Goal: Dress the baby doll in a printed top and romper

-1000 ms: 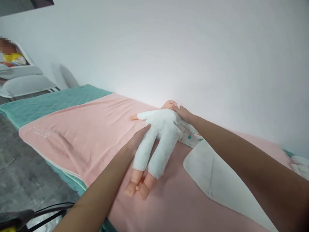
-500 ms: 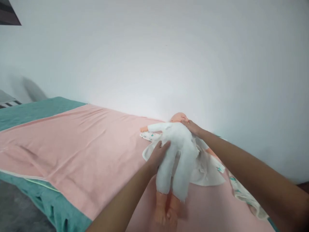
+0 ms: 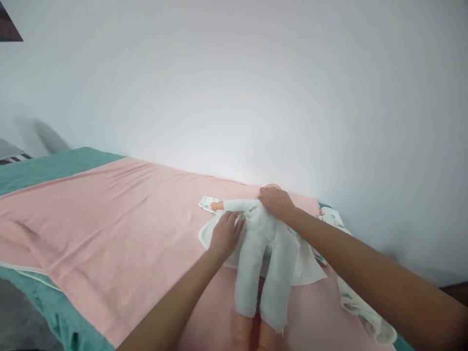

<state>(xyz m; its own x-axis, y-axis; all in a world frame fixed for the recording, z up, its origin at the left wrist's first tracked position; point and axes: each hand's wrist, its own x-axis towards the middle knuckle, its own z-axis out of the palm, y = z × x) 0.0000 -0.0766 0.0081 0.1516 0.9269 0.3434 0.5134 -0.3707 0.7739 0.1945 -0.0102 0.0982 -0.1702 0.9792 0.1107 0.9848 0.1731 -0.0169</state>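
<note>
A doll (image 3: 261,226) with a soft white cloth body and bare plastic hands and feet lies on its back or front, I cannot tell which, over a spread white garment (image 3: 312,273) with printed sleeves. My right hand (image 3: 278,202) is curled over its neck and shoulder, covering most of the head. Against the doll's side, just below its outstretched arm, my left hand (image 3: 224,236) has its fingertips and thumb on the white cloth. The doll's left-side arm reaches along a printed sleeve (image 3: 205,204). Its feet are cut off by the bottom edge.
A pink sheet (image 3: 153,234) covers much of the bed, over a teal cover (image 3: 73,158). A rolled printed cloth (image 3: 360,307) lies at the right, partly under my right forearm. The white wall (image 3: 234,97) rises right behind the bed.
The doll has come down flatter onto the garment. My left hand has moved up from its hip to below its arm, and my right hand now wraps further over the neck.
</note>
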